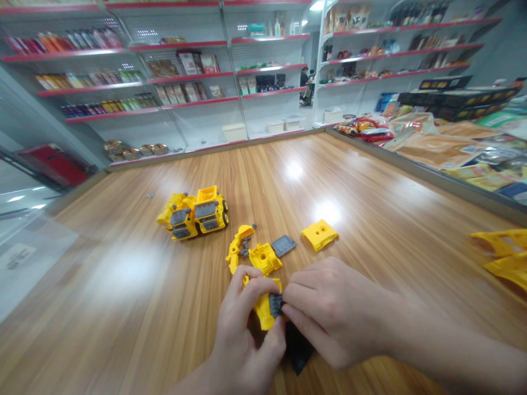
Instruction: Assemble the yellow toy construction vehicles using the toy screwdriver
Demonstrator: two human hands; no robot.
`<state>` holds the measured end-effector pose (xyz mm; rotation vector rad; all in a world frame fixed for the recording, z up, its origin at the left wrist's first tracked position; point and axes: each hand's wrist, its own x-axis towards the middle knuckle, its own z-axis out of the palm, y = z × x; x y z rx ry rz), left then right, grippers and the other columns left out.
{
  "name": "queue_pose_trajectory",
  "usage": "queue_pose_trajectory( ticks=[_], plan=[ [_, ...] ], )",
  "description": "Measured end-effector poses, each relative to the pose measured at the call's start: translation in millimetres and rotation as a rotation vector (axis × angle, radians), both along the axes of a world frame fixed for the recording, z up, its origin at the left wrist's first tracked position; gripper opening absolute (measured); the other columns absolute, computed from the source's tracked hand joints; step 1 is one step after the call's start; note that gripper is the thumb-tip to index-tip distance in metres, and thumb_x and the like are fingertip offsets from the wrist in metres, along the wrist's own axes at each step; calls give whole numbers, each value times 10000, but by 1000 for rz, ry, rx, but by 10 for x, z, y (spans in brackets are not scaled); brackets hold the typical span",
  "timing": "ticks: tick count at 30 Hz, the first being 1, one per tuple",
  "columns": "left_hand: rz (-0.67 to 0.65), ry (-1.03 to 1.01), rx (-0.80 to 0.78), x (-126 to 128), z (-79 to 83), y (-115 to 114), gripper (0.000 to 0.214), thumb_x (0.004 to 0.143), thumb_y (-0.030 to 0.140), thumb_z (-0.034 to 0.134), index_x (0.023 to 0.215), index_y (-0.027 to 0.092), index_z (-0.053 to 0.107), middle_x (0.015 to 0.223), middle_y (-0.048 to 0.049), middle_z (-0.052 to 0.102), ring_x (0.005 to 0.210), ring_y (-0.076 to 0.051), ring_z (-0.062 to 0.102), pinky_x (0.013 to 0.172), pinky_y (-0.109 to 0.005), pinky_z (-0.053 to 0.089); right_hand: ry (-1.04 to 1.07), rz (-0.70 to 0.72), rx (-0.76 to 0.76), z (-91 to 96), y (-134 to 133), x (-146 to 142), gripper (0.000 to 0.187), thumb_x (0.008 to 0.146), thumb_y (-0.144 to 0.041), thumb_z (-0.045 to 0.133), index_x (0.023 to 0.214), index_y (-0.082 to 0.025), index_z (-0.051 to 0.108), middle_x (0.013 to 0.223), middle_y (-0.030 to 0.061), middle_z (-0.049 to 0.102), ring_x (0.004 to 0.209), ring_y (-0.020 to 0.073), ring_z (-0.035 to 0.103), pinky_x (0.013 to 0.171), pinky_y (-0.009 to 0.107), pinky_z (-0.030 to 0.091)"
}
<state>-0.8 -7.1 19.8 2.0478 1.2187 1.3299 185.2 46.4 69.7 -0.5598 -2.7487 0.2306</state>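
Note:
My left hand [251, 329] is closed around a yellow plastic toy-truck part [263, 314] near the table's front. Against that part's right side, the fingertips of my right hand [329, 307] pinch a small dark grey piece [275, 304]. Just beyond my hands lie a curved yellow arm piece [234, 252], a yellow chassis-like piece [265, 259] and a flat grey panel [284, 246]. A yellow plate with two holes [320, 235] rests farther right. Below my hands a black object [298, 348] is partly hidden; I cannot make out its kind.
Two yellow toy trucks [211, 210] stand together at left on the wooden table [135, 307]. Large yellow pieces [504, 255] lie at the right edge, a clear plastic container [33, 252] at the left. Bagged goods [444, 148] lie beyond the raised right border; stocked shelves [193, 99] line the back.

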Motion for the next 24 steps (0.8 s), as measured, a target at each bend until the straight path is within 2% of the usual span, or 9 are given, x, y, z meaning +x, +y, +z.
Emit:
queue_pose_trajectory(
  ticks=[10,14,18,21,24],
  plan=[
    [32,61,85,-11,-15,-29,318,755,92,587,1047,208,548,989,-65,451,950,-227,505,778,-350,494,-19,52,-112,45,12,-7,144,851,-146,510,722,-146,575,660,15,606,560,122,513,513,274,313],
    [92,118,168,-3,-19,-65,386,724,51,620,1068,217,561,1034,-75,438,990,-235,491,799,-352,501,22,15,-199,18,11,-9,113,838,-151,528,729,-150,556,656,9,602,561,118,516,517,258,329],
    [102,117,170,-1,-17,-70,385,723,36,628,1061,208,563,1047,-78,435,993,-227,504,809,-348,507,34,-58,-299,10,-6,-7,146,852,-146,516,709,-164,546,638,-2,612,544,110,520,523,249,334],
    [99,84,140,13,-41,-62,389,742,56,629,1087,218,550,1070,-78,454,1030,-233,509,837,-357,503,45,-108,-301,16,-12,-3,122,838,-155,530,720,-162,561,648,13,622,577,128,550,545,260,352],
    [158,-43,90,38,-100,-64,550,750,95,665,1235,231,444,1138,-89,480,1070,-243,527,908,-406,487,104,-105,-236,12,1,4,95,839,-178,531,750,-160,559,684,29,622,621,147,564,564,276,358]
  ],
)
